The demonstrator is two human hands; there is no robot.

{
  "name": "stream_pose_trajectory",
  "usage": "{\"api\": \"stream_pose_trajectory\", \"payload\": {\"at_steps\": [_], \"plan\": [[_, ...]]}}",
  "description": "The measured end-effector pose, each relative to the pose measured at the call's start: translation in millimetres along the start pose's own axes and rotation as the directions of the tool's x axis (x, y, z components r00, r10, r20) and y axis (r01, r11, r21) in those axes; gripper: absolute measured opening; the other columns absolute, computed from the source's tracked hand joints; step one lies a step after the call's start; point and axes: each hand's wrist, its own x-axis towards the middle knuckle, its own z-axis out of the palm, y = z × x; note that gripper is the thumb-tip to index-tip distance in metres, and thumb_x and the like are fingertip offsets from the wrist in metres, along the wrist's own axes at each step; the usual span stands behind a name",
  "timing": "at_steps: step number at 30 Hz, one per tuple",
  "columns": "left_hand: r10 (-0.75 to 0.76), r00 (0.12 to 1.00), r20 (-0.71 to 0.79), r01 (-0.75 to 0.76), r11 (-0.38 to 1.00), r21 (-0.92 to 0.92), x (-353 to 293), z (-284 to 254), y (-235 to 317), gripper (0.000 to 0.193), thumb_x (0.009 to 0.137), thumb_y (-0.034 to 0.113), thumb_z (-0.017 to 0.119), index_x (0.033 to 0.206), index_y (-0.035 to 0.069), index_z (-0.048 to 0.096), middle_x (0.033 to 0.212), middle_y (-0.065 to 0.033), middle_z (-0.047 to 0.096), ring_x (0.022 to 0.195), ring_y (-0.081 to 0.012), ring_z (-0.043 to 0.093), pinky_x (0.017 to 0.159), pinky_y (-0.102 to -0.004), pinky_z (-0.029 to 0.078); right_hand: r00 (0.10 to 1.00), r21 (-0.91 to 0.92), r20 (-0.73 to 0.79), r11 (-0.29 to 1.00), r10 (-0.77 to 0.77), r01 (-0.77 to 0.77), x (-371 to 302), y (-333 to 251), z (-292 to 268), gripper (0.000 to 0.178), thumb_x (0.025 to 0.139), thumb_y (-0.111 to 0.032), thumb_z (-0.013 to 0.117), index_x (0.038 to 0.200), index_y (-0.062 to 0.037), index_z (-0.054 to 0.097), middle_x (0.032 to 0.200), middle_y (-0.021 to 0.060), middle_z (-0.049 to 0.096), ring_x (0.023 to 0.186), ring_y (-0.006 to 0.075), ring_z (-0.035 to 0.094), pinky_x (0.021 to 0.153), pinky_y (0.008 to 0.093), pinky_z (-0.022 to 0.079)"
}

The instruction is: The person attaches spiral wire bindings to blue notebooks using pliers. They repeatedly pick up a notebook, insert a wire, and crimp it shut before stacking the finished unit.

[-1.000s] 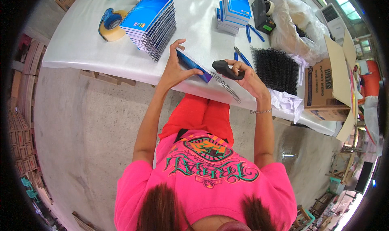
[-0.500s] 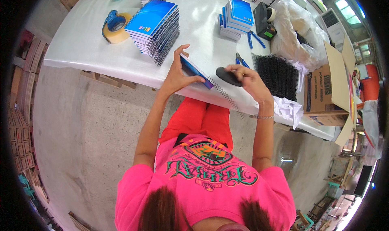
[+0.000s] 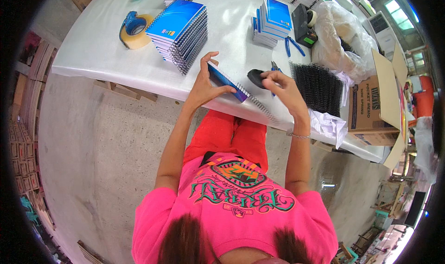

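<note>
Near the table's front edge, my left hand is closed on a small blue-covered notebook, tilted with its punched edge up. A black spiral coil runs along that edge, its loose tail sticking out toward the lower right and slightly blurred. My right hand pinches a flat, round black disc with thumb and fingers, just above the coil. Whether the disc touches the coil, I cannot tell. Beyond my left hand stands a tall stack of spiral-bound blue notebooks.
A tape dispenser sits left of the stack. Smaller blue notebooks, blue-handled pliers and a black box lie farther right. Nearer are a second pair of pliers, a pile of black coils and an opened carton.
The coil's loose tail reaches less far past the notebook than before. My right hand and the disc have shifted slightly, and the disc's tilt has changed. My left hand keeps its hold.
</note>
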Motion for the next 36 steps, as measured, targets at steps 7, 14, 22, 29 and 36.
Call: {"api": "stream_pose_trajectory", "payload": {"at_steps": [7,14,22,29,36], "plan": [[0.008,1.000,0.022,-0.008,1.000,-0.004,1.8,0.9,-1.8,0.105,0.052,0.040,0.096,0.134,0.012,0.036,0.113,-0.0131,0.048,0.107,-0.0263,0.052,0.093,-0.0349,0.043,0.989,-0.159,-0.021,0.978,-0.143,0.138,5.0,5.1,-2.0,0.027,0.084,-0.028,0.076,0.081,-0.0047,0.062,0.103,0.0059,0.066,0.093,0.0139,0.056,0.081,0.0283,0.044],[0.016,0.999,0.041,-0.016,1.000,-0.003,2.0,2.6,-3.1,0.101,0.053,0.038,0.096,0.131,0.012,0.038,0.113,-0.0114,0.049,0.108,-0.0252,0.052,0.093,-0.0345,0.042,1.000,-0.041,0.001,0.999,-0.009,0.009,7.1,18.0,-6.8,0.030,0.082,-0.030,0.078,0.080,-0.0050,0.061,0.104,0.0052,0.062,0.096,0.0128,0.057,0.084,0.0314,0.047],[-0.018,0.998,0.054,0.020,0.999,-0.040,1.6,1.4,-3.3,0.104,0.053,0.037,0.096,0.134,0.012,0.034,0.111,-0.0101,0.048,0.106,-0.0226,0.051,0.090,-0.0327,0.043,0.994,-0.121,0.060,0.988,-0.092,0.099,1.1,-12.0,10.2,0.024,0.083,-0.024,0.078,0.083,-0.0060,0.062,0.116,0.0069,0.062,0.101,0.0143,0.058,0.091,0.0301,0.047],[-0.056,0.991,0.121,0.072,0.988,-0.133,0.7,-2.6,-9.7,0.106,0.053,0.025,0.096,0.136,0.014,0.033,0.099,-0.0018,0.043,0.095,-0.0152,0.047,0.089,-0.0291,0.040,0.909,0.184,0.391,0.980,-0.147,0.080,12.1,-17.7,10.2,0.025,0.084,-0.025,0.077,0.086,-0.0054,0.062,0.119,0.0087,0.061,0.107,0.0167,0.056,0.096,0.0331,0.045],[-0.046,0.991,0.125,0.054,0.997,-0.060,-0.2,-2.1,-5.9,0.110,0.049,0.039,0.097,0.135,0.013,0.034,0.107,-0.0089,0.047,0.102,-0.0225,0.051,0.093,-0.0332,0.041,0.970,0.029,0.240,0.999,-0.042,0.036,23.0,-14.8,6.8,0.030,0.084,-0.032,0.076,0.087,-0.0059,0.062,0.104,0.0061,0.064,0.097,0.0133,0.054,0.092,0.0323,0.046]]}}
